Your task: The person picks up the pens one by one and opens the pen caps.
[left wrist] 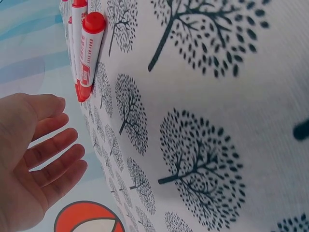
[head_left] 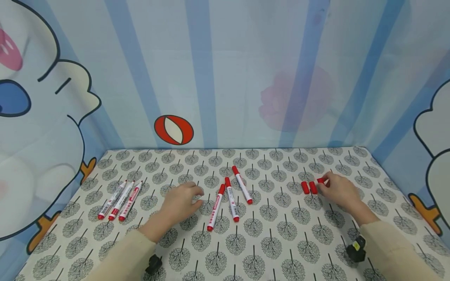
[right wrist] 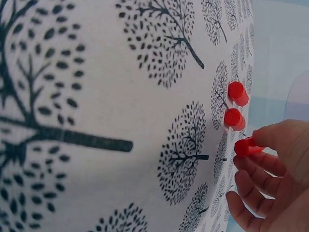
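Note:
My right hand [head_left: 341, 191] pinches a red marker cap [right wrist: 248, 146] between thumb and fingers, at the right of the cloth. Just left of it lie two more red caps, one nearer [head_left: 313, 187] and one farther off [head_left: 305, 187]. Over the middle left, my left hand [head_left: 181, 201] holds nothing, its fingers loosely bent. Right of that hand lie three white markers with red caps on: one [head_left: 216, 207] closest, a second [head_left: 232, 200], and a third [head_left: 242, 185] slanting. At the far left, three uncapped markers [head_left: 121, 200] lie side by side, tips pointing away.
A white tablecloth [head_left: 253, 249] printed with dark trees covers the table. Behind its far edge hangs a blue-striped curtain [head_left: 228, 78] with cartoon figures, which also runs along both sides. Small black devices sit at both wrists.

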`<state>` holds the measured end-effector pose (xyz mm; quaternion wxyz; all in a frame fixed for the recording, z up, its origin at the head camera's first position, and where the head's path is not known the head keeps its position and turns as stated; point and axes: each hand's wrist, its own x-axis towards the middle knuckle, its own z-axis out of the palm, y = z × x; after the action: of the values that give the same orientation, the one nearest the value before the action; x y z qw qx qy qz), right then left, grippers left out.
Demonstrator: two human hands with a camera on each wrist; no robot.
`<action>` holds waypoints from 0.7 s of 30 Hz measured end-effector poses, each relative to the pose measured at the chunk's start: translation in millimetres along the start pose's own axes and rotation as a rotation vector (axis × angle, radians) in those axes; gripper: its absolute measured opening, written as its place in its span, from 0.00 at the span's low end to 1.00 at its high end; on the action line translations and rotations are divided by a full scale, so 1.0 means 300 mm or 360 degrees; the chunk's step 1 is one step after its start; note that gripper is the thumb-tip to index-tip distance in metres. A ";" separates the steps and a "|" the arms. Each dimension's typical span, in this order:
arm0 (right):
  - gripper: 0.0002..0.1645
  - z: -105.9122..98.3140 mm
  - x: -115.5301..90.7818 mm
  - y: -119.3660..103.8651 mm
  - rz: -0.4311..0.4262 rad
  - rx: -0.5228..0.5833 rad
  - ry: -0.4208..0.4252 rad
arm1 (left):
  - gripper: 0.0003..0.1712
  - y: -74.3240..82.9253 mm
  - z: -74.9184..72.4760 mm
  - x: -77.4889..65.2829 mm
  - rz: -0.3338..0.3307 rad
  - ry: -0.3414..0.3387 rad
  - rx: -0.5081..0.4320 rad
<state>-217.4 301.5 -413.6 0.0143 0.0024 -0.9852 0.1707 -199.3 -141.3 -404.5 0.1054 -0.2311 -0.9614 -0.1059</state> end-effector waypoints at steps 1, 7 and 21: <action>0.20 0.001 -0.001 0.002 0.0007 -0.0002 -0.0008 | 0.11 0.003 0.002 0.002 -0.0004 -0.0003 -0.0002; 0.21 0.007 0.000 0.005 0.0051 -0.0019 -0.0043 | 0.09 0.025 0.006 0.011 -0.0008 0.0003 -0.0043; 0.17 0.028 0.014 0.014 0.0145 -0.0056 -0.0106 | 0.09 0.071 0.017 0.019 0.0000 -0.0043 -0.0103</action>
<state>-222.0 302.5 -422.8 -0.0263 -0.0371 -0.9871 0.1538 -195.0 -119.2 -404.6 0.0847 -0.2358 -0.9588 -0.1337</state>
